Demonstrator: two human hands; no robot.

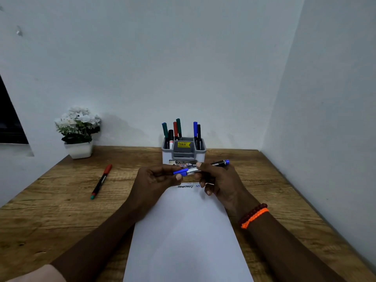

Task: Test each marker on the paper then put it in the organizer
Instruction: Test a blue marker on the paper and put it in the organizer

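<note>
Both hands hold a blue marker (pixel 219 163) level above the far end of the white paper (pixel 187 237). My left hand (pixel 156 180) pinches its blue cap (pixel 180 172), which sits at the marker's silver neck. My right hand (pixel 219 184) grips the dark barrel. Black and blue scribbles (pixel 185 186) mark the paper's far edge. Just behind the hands stands the grey organizer (pixel 200 154) with several markers upright in it. A red-capped marker (pixel 101 181) lies on the desk to the left.
A white pot of white flowers (pixel 78 131) stands at the back left of the wooden desk (pixel 61 210). Walls close in behind and on the right. A dark panel (pixel 8 123) is at the far left.
</note>
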